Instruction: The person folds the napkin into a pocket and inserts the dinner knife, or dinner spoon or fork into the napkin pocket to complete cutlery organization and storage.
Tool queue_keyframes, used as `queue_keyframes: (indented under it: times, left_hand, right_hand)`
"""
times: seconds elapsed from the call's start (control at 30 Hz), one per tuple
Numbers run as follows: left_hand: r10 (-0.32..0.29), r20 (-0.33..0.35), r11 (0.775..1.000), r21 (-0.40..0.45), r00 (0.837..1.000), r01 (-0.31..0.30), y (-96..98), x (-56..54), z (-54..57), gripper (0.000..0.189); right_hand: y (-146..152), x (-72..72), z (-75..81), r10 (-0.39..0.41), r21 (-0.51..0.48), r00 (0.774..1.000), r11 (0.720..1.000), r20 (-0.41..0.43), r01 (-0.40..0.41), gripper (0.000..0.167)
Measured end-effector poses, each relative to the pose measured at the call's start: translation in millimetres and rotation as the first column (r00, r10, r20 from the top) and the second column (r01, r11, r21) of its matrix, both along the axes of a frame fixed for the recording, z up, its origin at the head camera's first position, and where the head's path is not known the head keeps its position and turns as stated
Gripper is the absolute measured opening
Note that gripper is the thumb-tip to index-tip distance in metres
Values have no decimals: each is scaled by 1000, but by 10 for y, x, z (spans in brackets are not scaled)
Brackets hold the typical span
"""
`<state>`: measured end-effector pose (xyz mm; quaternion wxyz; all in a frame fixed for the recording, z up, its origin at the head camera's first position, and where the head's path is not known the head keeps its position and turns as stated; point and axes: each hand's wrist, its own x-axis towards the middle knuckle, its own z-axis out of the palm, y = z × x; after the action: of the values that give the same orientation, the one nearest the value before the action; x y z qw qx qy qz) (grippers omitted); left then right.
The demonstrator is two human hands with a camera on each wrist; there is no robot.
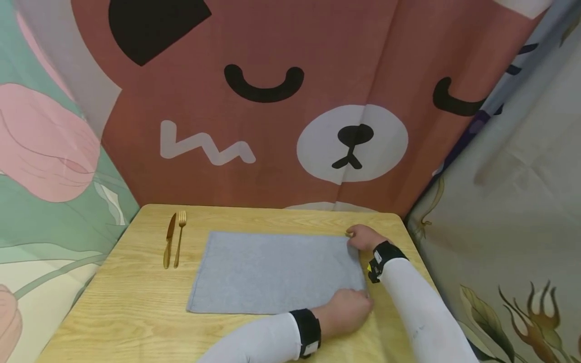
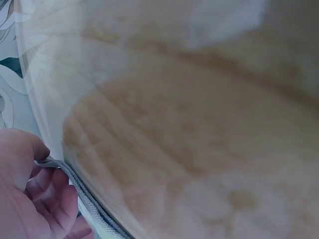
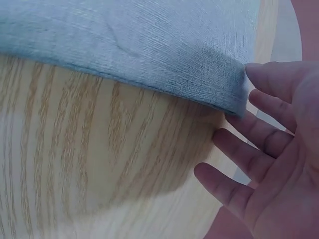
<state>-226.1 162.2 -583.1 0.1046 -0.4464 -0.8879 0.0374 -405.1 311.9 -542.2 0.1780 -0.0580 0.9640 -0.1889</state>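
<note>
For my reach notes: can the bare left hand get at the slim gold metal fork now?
Not immediately, it seems: the left hand pinches the rectangular grey fabric cloth by its near right corner. Should that grip open, the way to the fork looks clear.

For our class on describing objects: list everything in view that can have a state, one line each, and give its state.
Grey cloth: spread out, right-hand corners held
Left hand: pinching the cloth's near right corner
Right hand: pinching its far right corner
Knife: lying, blade pointing away
Fork: lying beside the knife, tines away
Bear backdrop: hanging, creased
</note>
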Motion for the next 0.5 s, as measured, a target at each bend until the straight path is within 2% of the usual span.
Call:
queue_keyframes:
  times: [0.1, 0.3, 0.5]
  left_hand:
    - [14, 36, 999, 28, 999, -15, 8, 17, 29, 11]
    - [26, 65, 996, 83, 998, -32, 32, 15, 35, 13]
    - [37, 89, 994, 95, 995, -45, 36, -2, 33, 12]
  right_hand:
    - [39, -35, -12, -12, 1, 1000, 1000, -7, 13, 39]
    - [97, -60, -38, -49, -41, 998, 998, -41, 48, 9]
    - [63, -60, 2, -37, -83, 997, 996, -66, 32, 10]
